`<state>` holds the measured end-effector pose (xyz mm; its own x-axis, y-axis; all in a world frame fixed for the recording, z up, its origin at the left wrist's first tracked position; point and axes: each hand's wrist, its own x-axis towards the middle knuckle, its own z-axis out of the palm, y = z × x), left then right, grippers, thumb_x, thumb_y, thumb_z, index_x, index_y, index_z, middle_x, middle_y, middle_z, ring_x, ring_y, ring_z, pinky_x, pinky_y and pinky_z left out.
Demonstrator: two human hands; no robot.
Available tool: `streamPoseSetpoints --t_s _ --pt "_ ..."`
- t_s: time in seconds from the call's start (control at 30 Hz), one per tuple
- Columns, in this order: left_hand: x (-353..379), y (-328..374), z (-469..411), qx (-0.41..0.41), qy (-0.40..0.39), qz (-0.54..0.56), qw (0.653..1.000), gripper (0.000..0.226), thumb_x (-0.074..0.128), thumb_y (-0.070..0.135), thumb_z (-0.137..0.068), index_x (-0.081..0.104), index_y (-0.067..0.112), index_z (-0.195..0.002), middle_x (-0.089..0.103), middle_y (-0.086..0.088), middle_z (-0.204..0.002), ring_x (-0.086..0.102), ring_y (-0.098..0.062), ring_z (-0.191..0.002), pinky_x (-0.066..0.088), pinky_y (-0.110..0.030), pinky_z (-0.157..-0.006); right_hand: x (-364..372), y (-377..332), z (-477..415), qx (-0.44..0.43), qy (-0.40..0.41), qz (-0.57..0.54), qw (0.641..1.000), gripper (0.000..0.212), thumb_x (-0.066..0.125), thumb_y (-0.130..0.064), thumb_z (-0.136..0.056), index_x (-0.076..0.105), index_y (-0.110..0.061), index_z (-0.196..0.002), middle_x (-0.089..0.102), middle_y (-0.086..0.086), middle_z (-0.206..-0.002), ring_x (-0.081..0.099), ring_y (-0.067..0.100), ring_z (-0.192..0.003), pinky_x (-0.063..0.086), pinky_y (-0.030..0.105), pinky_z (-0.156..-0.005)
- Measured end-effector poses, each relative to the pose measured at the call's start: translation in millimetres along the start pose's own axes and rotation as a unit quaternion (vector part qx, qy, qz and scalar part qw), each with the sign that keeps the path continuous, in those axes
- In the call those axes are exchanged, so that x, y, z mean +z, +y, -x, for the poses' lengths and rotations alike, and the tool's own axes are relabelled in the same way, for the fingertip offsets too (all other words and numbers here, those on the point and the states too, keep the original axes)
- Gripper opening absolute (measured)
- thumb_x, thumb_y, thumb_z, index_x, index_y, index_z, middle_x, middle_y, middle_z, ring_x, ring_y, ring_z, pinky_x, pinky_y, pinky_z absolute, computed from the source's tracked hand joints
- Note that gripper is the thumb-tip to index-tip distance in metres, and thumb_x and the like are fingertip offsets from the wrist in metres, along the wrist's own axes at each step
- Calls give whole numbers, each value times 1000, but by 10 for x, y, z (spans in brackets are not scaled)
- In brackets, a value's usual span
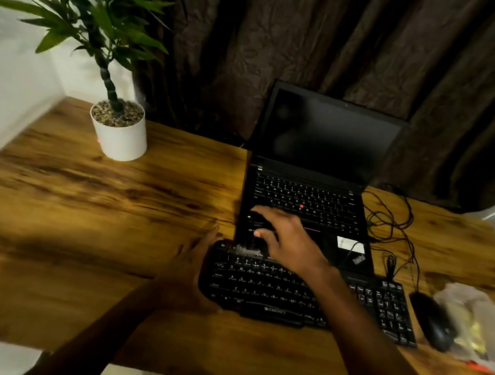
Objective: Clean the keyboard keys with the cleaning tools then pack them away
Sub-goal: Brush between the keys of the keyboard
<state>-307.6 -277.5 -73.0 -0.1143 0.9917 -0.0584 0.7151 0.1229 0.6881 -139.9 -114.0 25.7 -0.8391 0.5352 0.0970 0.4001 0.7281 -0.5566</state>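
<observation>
**A:** From the head view, where was the keyboard [304,295]?

**B:** Flat on the tabletop [73,225], just in front of the open laptop [306,196], with its far edge at the laptop's front. A mouse [431,321] lay at its right end. Beside that was a crumpled clear packet [482,328] with something yellow inside, possibly the tools.

**A:** And the hands?

**B:** The left hand [193,262] lay released, fingers straight, against the keyboard's left end. I'd judge it was bracing it. The right hand [283,237] hovered over the keyboard's far-left corner and the laptop's palm rest, fingers bent. Blur hid whether it grasped anything. A pale grey smear [248,250] showed on the top key row beneath it, and I couldn't tell what it was.

**A:** What might have gone wrong?

**B:** Working that close, the right hand could have strayed onto the laptop and pressed its keys. A hard scrub could have popped a keycap, or shoved the keyboard into the laptop if the left hand eased. The cables [395,222] behind the mouse could have snagged a reach for the packet.
</observation>
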Motion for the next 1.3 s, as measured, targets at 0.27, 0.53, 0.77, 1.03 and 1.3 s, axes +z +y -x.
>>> streamPoseSetpoints --t_s 0.27,0.53,0.77,1.03,1.3 --pt "-13 1 1 4 0 20 1000 155 86 68 -42 -22 41 -150 15 30 -153 17 -20 -145 12 -52 -118 77 75 35 37 18 -47 998 42 63 -21 -93 50 -31 -132 64 -1 -115 61 13 -105 55 42 -89" --pt "-7 4 0 8 6 17 1000 151 84 69 -41 -19 47 -148 8 25 -158 17 -22 -144 17 -52 -116 -27 107 61 12 -3 19 1000 46 62 -13 -93 48 -24 -135 60 5 -129 59 16 -113 53 39 -95" --pt "9 -19 -34 3 9 24 1000 154 86 69 -38 -9 36 -155 13 33 -153 19 -14 -142 18 -52 -113 -51 84 115 24 14 -29 999 44 63 -9 -91 53 -18 -133 63 5 -125 60 14 -113 52 37 -97" --pt "26 -31 -38 9 4 31 999 157 85 77 -39 -9 31 -156 16 24 -158 14 -7 -141 10 -57 -116 -98 128 126 48 11 -38 998 42 65 -12 -91 54 -19 -131 66 3 -116 63 11 -105 55 32 -90" --pt "-21 19 -22 10 -1 44 999 154 82 78 -41 -15 37 -154 21 15 -160 16 -17 -146 11 -60 -118 -256 289 250 49 4 1 999 41 64 -10 -91 55 -21 -130 66 2 -113 62 10 -100 55 28 -86"
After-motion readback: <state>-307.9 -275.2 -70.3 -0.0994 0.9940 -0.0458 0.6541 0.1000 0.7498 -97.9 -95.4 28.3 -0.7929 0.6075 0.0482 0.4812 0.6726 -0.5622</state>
